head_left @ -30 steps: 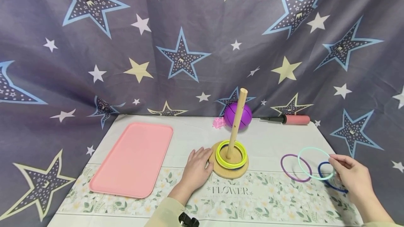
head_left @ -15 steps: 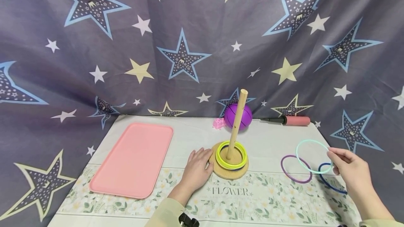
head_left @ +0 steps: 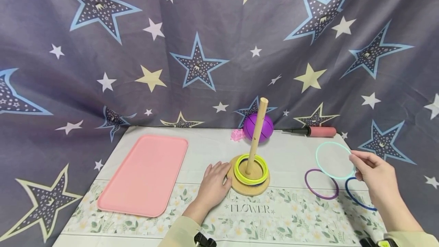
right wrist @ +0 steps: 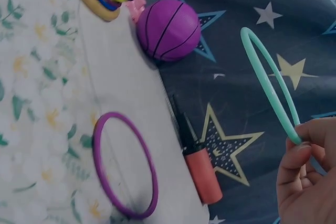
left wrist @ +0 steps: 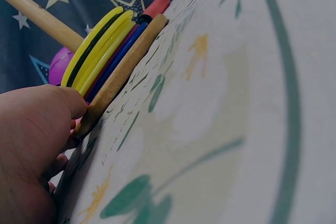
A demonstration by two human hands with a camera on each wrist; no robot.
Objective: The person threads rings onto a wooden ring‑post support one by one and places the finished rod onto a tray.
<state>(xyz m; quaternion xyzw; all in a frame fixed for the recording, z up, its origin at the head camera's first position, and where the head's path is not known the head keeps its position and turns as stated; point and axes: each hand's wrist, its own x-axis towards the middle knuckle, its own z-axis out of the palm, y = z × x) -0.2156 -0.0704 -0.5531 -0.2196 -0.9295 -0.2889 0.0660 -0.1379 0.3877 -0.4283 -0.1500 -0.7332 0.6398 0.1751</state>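
My right hand (head_left: 378, 174) pinches a mint-green ring (right wrist: 268, 91) between thumb and fingers, holding it up and tilted at the table's right side. Below it lie a purple ring (head_left: 322, 197) and a dark blue ring (head_left: 358, 202). A wooden peg (head_left: 257, 136) rises from a round wooden base (head_left: 250, 190). Yellow rings (left wrist: 100, 51) are stacked round the peg, over blue and purple ones. My left hand (head_left: 214, 186) rests on the tablecloth, its extended fingers against the base's left edge. In the left wrist view, the thumb hides part of the base's rim.
A pink tray (head_left: 144, 178) lies on the left. Behind the peg sit a purple ball (head_left: 267, 127) and a small pink object (head_left: 237, 135). At the back right lies a red-and-black hand pump (head_left: 320, 131). A starry curtain (head_left: 219, 48) hangs behind the table.
My right hand has lifted the mint-green ring up and leftward, away from the blue ring. The left hand and the stand have stayed in place.
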